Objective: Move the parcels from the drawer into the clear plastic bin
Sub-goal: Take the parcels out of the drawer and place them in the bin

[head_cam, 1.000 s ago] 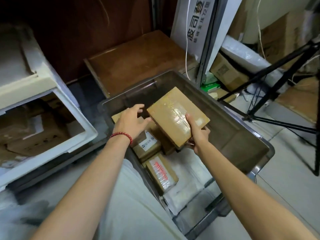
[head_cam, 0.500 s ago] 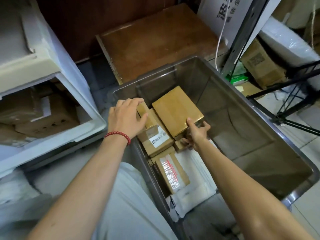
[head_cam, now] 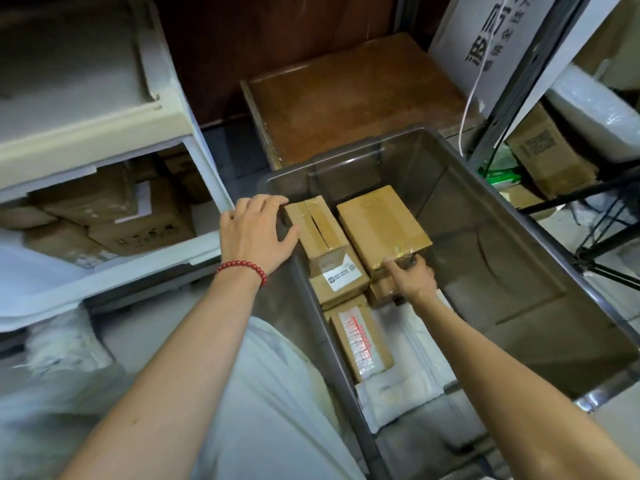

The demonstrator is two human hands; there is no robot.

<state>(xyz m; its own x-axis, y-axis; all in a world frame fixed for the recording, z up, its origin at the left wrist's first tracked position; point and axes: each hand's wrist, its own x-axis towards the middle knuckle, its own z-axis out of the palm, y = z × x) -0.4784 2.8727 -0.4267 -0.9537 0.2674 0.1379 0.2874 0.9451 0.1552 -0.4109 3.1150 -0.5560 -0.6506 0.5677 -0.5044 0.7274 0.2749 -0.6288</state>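
**A:** What does the parcel look like?

**B:** It's a flat brown cardboard parcel (head_cam: 382,230), wrapped all over in glossy clear tape, with a crumpled yellowish scrap of tape at its near corner. It's inside the clear plastic bin (head_cam: 346,150), towards the far left, lying on top of other boxes with its near end resting on a smaller carton.

**A:** Who has hold of it?

**B:** The right hand (head_cam: 410,280). Its fingers (head_cam: 414,264) are curled tight round the near corner, thumb on the top face, so it's a firm grip.

**A:** And the left hand?

**B:** The left hand (head_cam: 256,233), with a red bead bracelet (head_cam: 242,266) at the wrist, rests on the bin's near-left corner. The fingers are loosely bent and hold nothing, and the thumb touches the side of a narrow taped box (head_cam: 318,230) just beside the parcel.

**A:** Anything else in the bin?

**B:** There's a box with a white label (head_cam: 341,277) under the narrow one. Nearer is a box with red print under clear wrap (head_cam: 360,341), and there are white padded mailers (head_cam: 405,375) along the bottom. The right half of the bin shows bare floor.

**A:** The drawer?

**B:** The white drawer (head_cam: 104,271) stands open at the left with several cardboard cartons (head_cam: 138,223) inside.
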